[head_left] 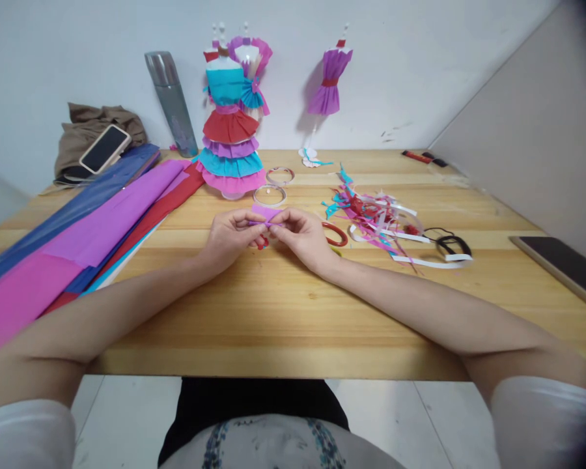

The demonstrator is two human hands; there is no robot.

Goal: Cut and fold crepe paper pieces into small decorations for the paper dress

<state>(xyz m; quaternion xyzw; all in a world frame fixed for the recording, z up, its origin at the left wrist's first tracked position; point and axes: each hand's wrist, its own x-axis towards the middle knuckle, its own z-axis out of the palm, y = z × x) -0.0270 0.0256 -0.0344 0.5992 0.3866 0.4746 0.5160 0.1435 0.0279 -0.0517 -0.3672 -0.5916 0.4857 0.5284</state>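
A small piece of purple paper (pixel 265 212) is pinched between both hands over the middle of the table. My left hand (pixel 234 236) grips its left side, fingers closed. On its right side, my right hand (pixel 299 233) pinches it between thumb and fingers. Just below the fingertips lies a small red piece (pixel 262 243), partly hidden. Behind the hands stands a dress form in tiered blue, red, purple and pink paper (pixel 230 127). Two rolls of tape (pixel 269 195) lie between it and my hands.
Long coloured paper sheets (pixel 112 202), a phone (pixel 105 148) and a bottle (pixel 172 104) are at the left. A purple-dressed form (pixel 331 81) stands at the back. Paper scraps (pixel 371 212), a red ring (pixel 335 234) and a black cord (pixel 454 247) lie right; a dark tablet (pixel 561 260) lies far right.
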